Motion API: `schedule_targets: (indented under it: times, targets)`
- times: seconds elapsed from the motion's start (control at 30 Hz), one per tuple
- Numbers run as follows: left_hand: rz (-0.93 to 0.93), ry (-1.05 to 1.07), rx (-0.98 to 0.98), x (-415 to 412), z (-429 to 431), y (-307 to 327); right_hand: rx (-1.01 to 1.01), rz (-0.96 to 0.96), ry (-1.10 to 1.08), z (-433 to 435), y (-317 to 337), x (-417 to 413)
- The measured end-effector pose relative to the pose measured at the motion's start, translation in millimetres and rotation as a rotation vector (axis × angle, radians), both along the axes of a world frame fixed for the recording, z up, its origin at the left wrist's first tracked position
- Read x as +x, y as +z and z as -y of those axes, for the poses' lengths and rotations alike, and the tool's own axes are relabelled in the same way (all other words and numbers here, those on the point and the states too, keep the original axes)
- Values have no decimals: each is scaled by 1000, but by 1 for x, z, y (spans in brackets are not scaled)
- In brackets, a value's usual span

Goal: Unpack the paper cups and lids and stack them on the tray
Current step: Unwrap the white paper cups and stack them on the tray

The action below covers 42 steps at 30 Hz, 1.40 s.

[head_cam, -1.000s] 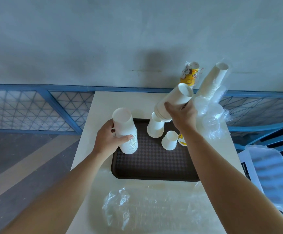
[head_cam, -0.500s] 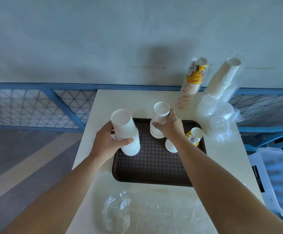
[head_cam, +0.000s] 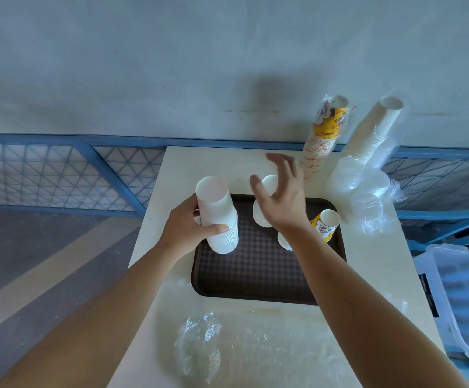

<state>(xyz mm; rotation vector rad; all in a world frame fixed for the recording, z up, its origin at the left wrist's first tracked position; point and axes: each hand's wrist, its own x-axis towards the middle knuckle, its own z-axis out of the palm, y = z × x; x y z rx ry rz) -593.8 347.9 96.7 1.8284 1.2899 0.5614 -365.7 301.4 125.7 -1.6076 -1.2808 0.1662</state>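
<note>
Our left hand (head_cam: pixel 184 228) wraps fingers and thumb round the tall stack (head_cam: pixel 219 217) at the tray's (head_cam: pixel 255 275) left edge. Our right hand (head_cam: pixel 283 200) hovers with fingers spread, holding nothing, just over a shorter stack (head_cam: pixel 260 215) at the tray's far middle. A printed cup (head_cam: pixel 325 224) stands at the tray's right, with bagged lids (head_cam: pixel 367 191) on the table beyond.

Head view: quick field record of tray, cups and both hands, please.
Tray: dark brown plastic tray, on pale table
Left hand: grips tall white paper cup stack, tray's left edge
Right hand: open, over short white paper cup stack
Also on tray: upright yellow printed paper cup
Wrapped: yellow printed cup sleeve, white cup sleeve, clear plastic lids
</note>
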Motion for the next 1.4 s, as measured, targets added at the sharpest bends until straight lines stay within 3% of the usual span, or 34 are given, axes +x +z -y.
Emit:
schedule_targets:
  times: [0.1,0.2,0.27,0.4,0.6,1.17,1.3,1.4]
  targets:
    - [29,-19,-12,0,1,4,-230,12,313,1,13,-28]
    - [70,-31,-20,-1,7,6,-446,58,365,-3,6,-51]
    - [99,-34,-35,-3,11,5,-480,47,356,-5,2,-60]
    - [66,-37,-4,-15,15,-7,-494,47,302,-6,-4,-71]
    - [-4,0,-104,-30,17,-25,-468,63,198,-3,-5,-78]
    - [-53,-42,-74,-17,14,-18,-231,92,75,3,37,-69]
    - [-36,-34,-82,-11,13,-14,-222,45,45,5,49,-61]
    - [-29,-16,-77,-7,9,-13,-233,-102,12,6,58,-52]
